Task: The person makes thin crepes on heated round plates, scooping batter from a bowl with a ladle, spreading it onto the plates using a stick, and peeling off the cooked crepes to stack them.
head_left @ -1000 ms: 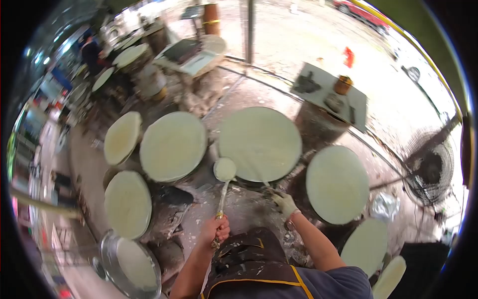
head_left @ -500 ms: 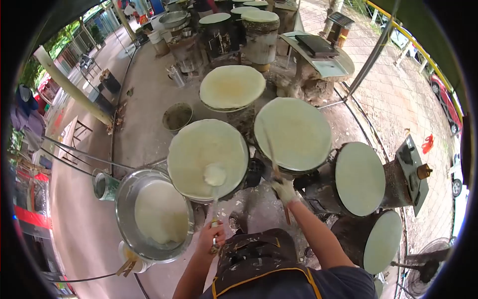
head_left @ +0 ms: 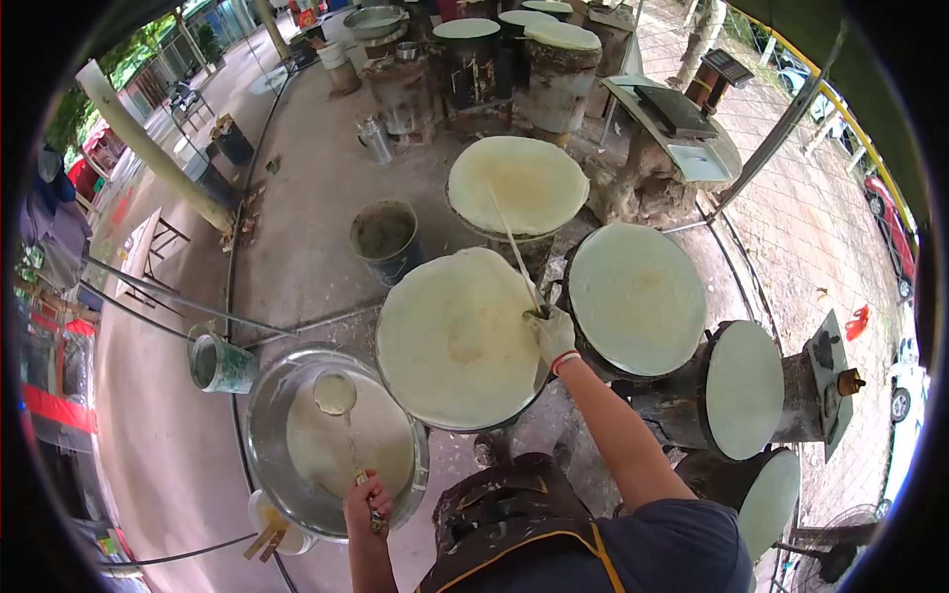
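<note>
Here, left fingers clamp a ladle near basin rim, right fingers a stick.

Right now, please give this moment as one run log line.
left hand: holds ladle over metal basin of pale liquid | right hand: gloved, holds thin stick near round griddle

The left hand is sitting bare in the lower left of the frame, its fingers curling into a firm fist, while the left forearm is rising almost upright from the bottom edge. The right hand, wearing a pale glove, is lying just right of the middle of the frame, its fingers bending inward in a grip. A red band is circling the right wrist, and the bare right forearm is slanting toward a dark sleeve at the lower right
</note>
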Action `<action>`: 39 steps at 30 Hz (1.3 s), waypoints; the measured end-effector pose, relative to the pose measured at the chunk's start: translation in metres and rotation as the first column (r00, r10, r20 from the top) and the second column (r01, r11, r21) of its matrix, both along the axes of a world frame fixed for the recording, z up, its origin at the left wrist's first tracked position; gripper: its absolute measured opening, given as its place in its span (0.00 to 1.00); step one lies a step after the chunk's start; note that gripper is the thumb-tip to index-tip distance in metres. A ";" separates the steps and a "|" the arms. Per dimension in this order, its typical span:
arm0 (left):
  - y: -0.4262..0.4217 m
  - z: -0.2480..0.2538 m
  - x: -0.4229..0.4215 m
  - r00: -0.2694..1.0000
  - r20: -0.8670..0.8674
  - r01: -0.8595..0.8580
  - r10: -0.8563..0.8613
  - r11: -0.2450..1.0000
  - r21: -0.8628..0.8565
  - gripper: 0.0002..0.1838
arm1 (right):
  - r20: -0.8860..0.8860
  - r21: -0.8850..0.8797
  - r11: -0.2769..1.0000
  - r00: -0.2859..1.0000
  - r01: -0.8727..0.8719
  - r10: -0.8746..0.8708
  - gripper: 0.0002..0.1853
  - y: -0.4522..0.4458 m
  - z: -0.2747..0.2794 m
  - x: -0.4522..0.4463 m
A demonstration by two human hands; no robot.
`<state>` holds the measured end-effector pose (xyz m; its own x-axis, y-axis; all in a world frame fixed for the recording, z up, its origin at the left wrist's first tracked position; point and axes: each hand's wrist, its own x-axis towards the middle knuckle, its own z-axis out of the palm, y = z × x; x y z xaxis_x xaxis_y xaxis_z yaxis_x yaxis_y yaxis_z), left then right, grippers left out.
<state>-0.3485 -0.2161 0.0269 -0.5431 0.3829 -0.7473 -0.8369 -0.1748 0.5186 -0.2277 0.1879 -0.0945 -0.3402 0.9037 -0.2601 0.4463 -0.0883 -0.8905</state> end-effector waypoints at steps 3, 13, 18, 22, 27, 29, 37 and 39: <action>0.005 -0.003 -0.005 0.999 0.034 0.005 -0.007 0.998 0.070 0.09 | -0.328 -0.155 0.988 0.942 0.023 -0.074 0.13 -0.012 0.046 -0.002; 0.108 0.017 0.070 0.975 0.131 0.158 -0.180 0.974 0.160 0.06 | -0.228 -0.019 0.849 0.824 0.529 -0.519 0.19 0.133 0.008 0.266; 0.145 0.004 0.109 0.951 0.228 0.130 -0.207 0.941 0.313 0.05 | 0.348 0.122 0.858 0.788 0.498 -0.507 0.22 0.175 -0.014 0.330; 0.172 0.025 0.137 0.949 0.216 0.162 -0.229 0.943 0.290 0.07 | 0.402 0.201 0.826 0.724 0.527 -0.560 0.23 0.169 0.001 0.344; 0.174 0.025 0.146 0.962 0.192 0.140 -0.194 0.955 0.262 0.08 | 0.541 0.272 0.918 0.743 0.288 -0.393 0.20 0.161 -0.015 0.347; 0.170 0.024 0.140 0.966 0.173 0.141 -0.194 0.950 0.277 0.09 | 0.779 0.336 0.927 0.603 -0.167 -0.174 0.19 0.178 -0.040 0.349; 0.124 0.016 0.101 0.977 0.113 0.155 -0.183 0.963 0.221 0.08 | -0.108 0.256 0.917 0.952 0.306 -0.288 0.16 0.163 0.129 0.228; 0.108 0.013 0.089 0.978 0.127 0.138 -0.166 0.970 0.202 0.08 | -0.038 0.418 0.901 0.993 0.118 -0.113 0.16 0.117 0.201 0.187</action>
